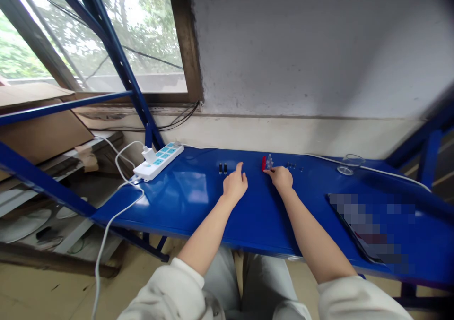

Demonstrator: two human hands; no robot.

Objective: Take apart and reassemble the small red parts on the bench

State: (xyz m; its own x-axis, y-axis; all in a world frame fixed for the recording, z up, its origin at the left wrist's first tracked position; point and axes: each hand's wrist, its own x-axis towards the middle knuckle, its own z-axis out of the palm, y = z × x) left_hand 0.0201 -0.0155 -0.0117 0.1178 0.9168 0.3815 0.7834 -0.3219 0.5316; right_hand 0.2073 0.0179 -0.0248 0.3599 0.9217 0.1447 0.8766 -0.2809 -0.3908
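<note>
My left hand (234, 185) rests on the blue table (184, 202), fingers curled with the index finger pointing forward, just right of two small black parts (222, 168). My right hand (282, 177) lies near the table's back edge, its fingertips closed at a small red piece (264, 163) and a clear plastic piece (269, 161). Whether it grips them or only touches them is too small to tell. A few tiny dark parts (293, 166) lie just right of that hand.
A white power strip (158, 161) with a plugged-in charger and white cable sits at the table's left end. A clear round dish (349, 164) stands at the back right, and a flat dark device (372, 225) lies at the right. Blue shelf struts and a window rise on the left.
</note>
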